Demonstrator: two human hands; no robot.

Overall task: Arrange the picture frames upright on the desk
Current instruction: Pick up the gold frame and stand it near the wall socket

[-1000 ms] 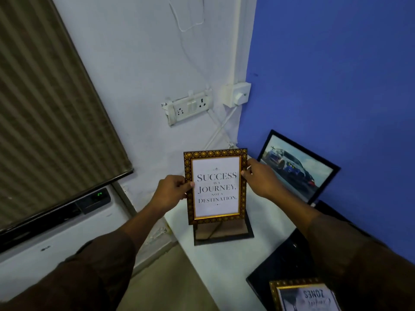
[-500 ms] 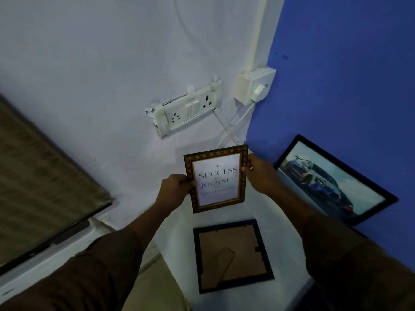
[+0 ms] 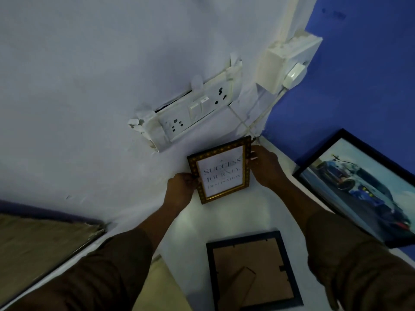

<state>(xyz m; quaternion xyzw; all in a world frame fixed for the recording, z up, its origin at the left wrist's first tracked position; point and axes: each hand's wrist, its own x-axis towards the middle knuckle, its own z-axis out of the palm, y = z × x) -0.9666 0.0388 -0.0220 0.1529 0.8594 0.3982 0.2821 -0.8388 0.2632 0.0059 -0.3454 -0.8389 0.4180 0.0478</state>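
White desk (image 3: 251,216): carrying all frames. Car picture (image 3: 363,187), black-framed: leaning on the blue wall at right. Black frame (image 3: 251,270): lying face down, near. Gold quote frame (image 3: 221,169): standing tilted by the far wall, between both hands. Left hand (image 3: 180,187) is pinching its left edge; right hand (image 3: 263,164) is gripping its right edge.

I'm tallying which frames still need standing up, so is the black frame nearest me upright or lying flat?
Lying flat. The black frame rests face down on the desk, its brown backing board and folded stand facing up.
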